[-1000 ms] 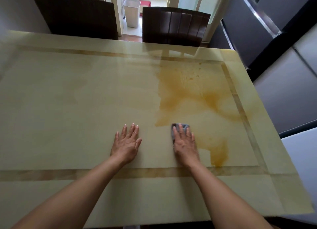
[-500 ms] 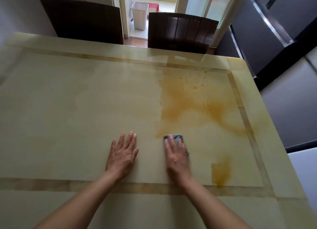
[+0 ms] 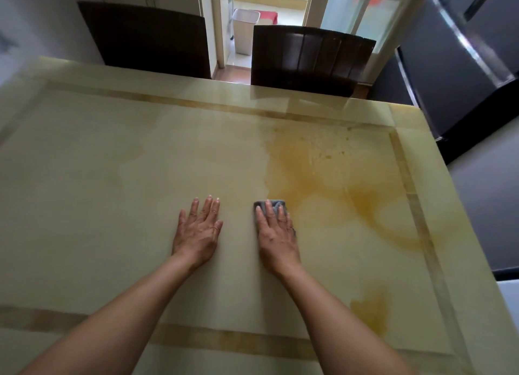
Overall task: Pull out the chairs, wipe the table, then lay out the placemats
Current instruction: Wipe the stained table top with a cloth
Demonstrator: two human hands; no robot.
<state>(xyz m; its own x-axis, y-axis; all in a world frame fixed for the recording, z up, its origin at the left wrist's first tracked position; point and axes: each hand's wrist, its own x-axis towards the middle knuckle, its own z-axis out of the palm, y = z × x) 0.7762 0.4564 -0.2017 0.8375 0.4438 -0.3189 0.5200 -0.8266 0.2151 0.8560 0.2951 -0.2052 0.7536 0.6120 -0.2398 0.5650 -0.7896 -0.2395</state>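
Observation:
A pale green stone table (image 3: 98, 178) fills the view. An orange-brown stain (image 3: 317, 175) spreads over its right half, with a smaller patch (image 3: 370, 313) near the front right. My right hand (image 3: 276, 234) presses flat on a small grey cloth (image 3: 262, 205) at the stain's left edge; only the cloth's far end shows past my fingers. My left hand (image 3: 198, 228) lies flat on the bare table just left of it, fingers apart, holding nothing. No placemats are in view.
Two dark wooden chairs stand at the far side, the left chair (image 3: 146, 37) and the right chair (image 3: 311, 57). A white bin (image 3: 245, 30) sits in the doorway behind them. A dark fridge (image 3: 460, 66) stands to the right of the table.
My right hand has slid the cloth left and slightly away along the stain's edge. The bottom of the stain has been wiped apart into a separate patch. My left hand stayed put.

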